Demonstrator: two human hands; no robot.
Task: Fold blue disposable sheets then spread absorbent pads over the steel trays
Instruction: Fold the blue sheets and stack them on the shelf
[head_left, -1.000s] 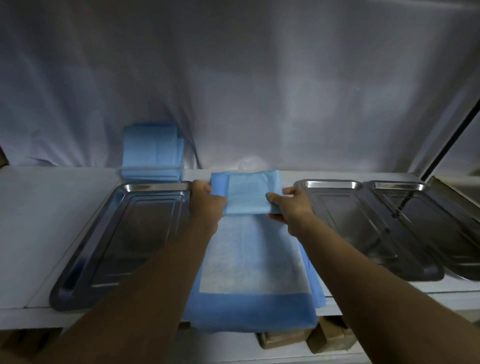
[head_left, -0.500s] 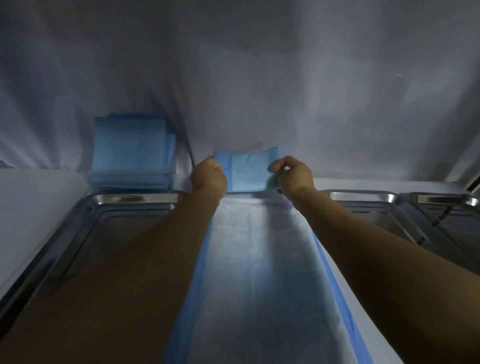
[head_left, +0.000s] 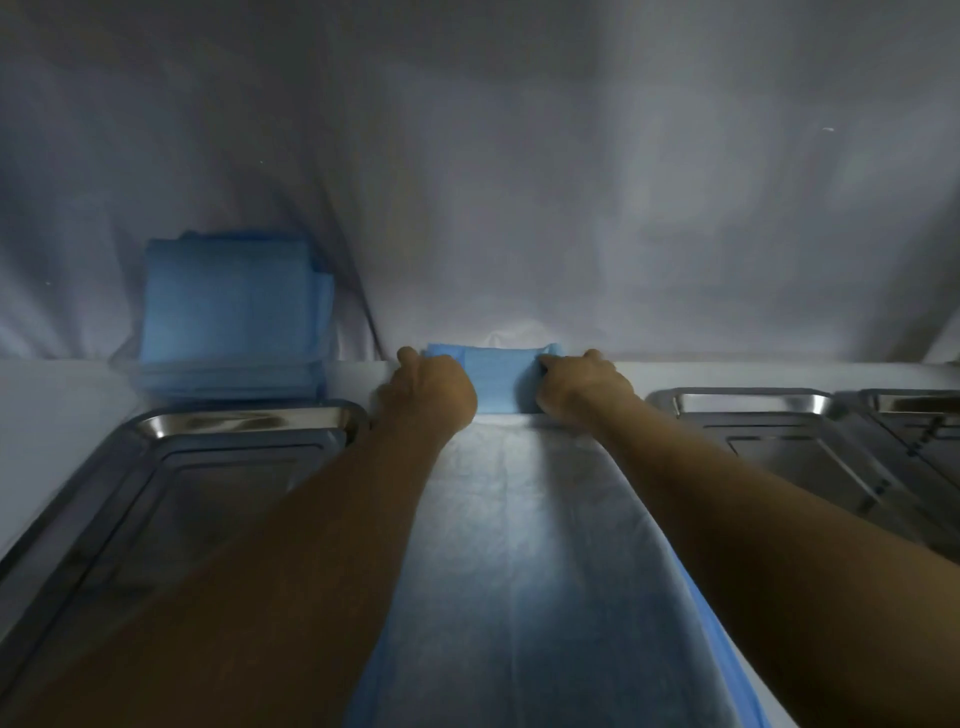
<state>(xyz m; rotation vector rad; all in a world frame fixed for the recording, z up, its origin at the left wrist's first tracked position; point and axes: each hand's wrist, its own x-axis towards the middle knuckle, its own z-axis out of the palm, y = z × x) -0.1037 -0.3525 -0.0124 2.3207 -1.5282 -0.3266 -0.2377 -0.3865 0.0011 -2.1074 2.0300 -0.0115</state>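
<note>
Lower centre of frame: absorbent pad (head_left: 524, 561), white face up with blue edges, spread lengthwise between both forearms. Left of centre: steel tray (head_left: 171, 467), bare; right of centre: second steel tray (head_left: 753, 410), with a third tray (head_left: 914, 410) at the right edge. Mid-frame: left hand (head_left: 428, 387) and right hand (head_left: 582, 387), fingers curled and clamped on the two sides of the pad's folded blue end (head_left: 493, 374). Upper left: stack of folded blue sheets (head_left: 234, 317) against the white backdrop (head_left: 571, 182).
</note>
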